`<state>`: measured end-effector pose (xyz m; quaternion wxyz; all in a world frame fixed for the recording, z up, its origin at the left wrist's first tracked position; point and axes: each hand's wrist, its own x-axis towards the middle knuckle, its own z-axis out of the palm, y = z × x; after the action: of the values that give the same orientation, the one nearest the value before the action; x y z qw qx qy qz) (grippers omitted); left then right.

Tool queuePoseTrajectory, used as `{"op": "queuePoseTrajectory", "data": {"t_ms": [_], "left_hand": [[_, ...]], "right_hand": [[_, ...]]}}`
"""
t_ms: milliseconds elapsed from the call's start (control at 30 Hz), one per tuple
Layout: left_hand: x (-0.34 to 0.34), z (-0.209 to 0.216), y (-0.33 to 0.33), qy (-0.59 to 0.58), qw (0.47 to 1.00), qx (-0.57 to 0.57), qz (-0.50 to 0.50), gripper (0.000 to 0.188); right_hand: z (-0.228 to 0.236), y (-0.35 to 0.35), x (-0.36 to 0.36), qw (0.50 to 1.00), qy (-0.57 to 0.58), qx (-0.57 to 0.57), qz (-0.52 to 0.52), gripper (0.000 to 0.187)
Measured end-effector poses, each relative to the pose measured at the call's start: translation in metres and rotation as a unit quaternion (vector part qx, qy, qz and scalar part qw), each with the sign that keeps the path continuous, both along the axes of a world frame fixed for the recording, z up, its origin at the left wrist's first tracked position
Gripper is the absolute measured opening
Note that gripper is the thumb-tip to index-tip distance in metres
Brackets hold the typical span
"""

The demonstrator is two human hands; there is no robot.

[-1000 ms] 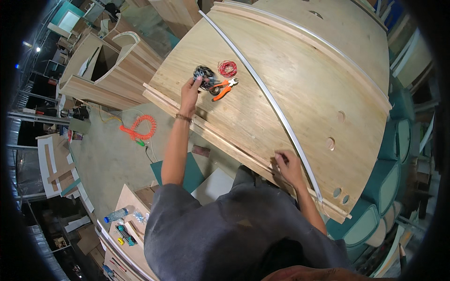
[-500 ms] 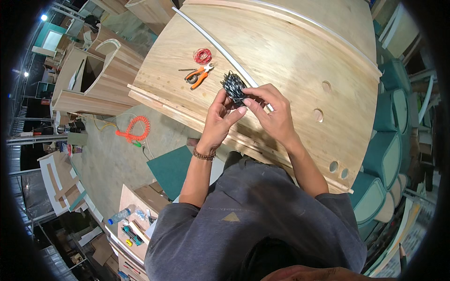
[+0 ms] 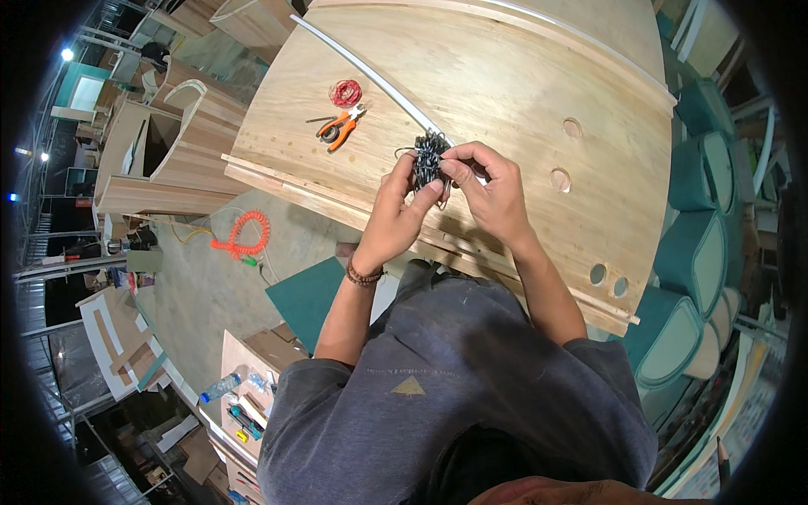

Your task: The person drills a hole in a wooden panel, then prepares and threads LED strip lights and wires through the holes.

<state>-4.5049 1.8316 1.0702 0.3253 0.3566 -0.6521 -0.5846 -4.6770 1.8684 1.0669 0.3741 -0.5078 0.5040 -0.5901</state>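
Item 1: black wire bundle (image 3: 429,162), a compact hank held over the near part of the panel, its long axis running roughly 12 to 6 o'clock; one loose loop stands out at its 10 o'clock side. All bearings below are taken from this bundle, 12 o'clock being the top of the view.

Item 2: left hand (image 3: 394,215), at 7 o'clock, the nearer of the two and the one bearing the bundle. Grip narrow: thumb across the lower end, fingers along the left side and partly hidden. Beaded bracelet (image 3: 362,271) at the wrist.

Item 3: right hand (image 3: 495,195), at 4 o'clock, thumb and forefinger drawn near each other at the bundle's right edge, so that they meet the long axis from the side. Whether a strand sits between the tips cannot be told.

Item 4: pale metal strip (image 3: 370,74), coming in from between 10 and 11 o'clock and passing behind the bundle.

Item 5: orange-handled pliers (image 3: 342,133), at 10 o'clock, lying by a small dark ring (image 3: 330,134); red wire coil (image 3: 345,93) just beyond.

Item 6: wooden panel (image 3: 480,93), beneath all the above, with round recesses at 3 o'clock.

Item 7: orange coiled hose (image 3: 244,236), on the floor, 8 o'clock.

Item 8: green padded seats (image 3: 699,252), beyond the panel, between 3 and 4 o'clock.
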Motion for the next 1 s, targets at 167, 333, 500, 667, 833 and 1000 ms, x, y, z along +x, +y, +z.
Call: {"op": "queuePoseTrajectory", "data": {"t_ms": [167,333,500,667,833,1000], "left_hand": [[-0.005,0.002,0.003,0.058,0.983,0.175,0.013,0.038],[-0.011,-0.002,0.005,0.147,0.952,0.267,0.003,0.036],[-0.02,-0.008,0.012,0.187,0.936,0.299,0.021,0.035],[-0.029,-0.011,0.024,0.093,0.973,0.193,0.087,0.032],[-0.021,-0.017,0.022,-0.047,0.997,0.013,0.068,0.032],[-0.028,-0.003,0.018,-0.141,0.984,-0.106,-0.022,0.035]], "right_hand": [[-0.011,0.005,-0.012,0.995,-0.069,0.052,0.042,0.018],[-0.004,0.014,-0.016,0.983,-0.152,0.087,0.062,0.02],[-0.005,0.022,-0.022,0.973,-0.206,0.074,0.078,0.018],[-0.009,0.028,-0.034,0.933,-0.319,0.061,0.153,0.026],[-0.002,0.036,-0.028,0.999,-0.025,0.045,0.008,0.03],[0.002,0.034,-0.021,0.991,0.13,0.002,-0.032,0.027]]}}
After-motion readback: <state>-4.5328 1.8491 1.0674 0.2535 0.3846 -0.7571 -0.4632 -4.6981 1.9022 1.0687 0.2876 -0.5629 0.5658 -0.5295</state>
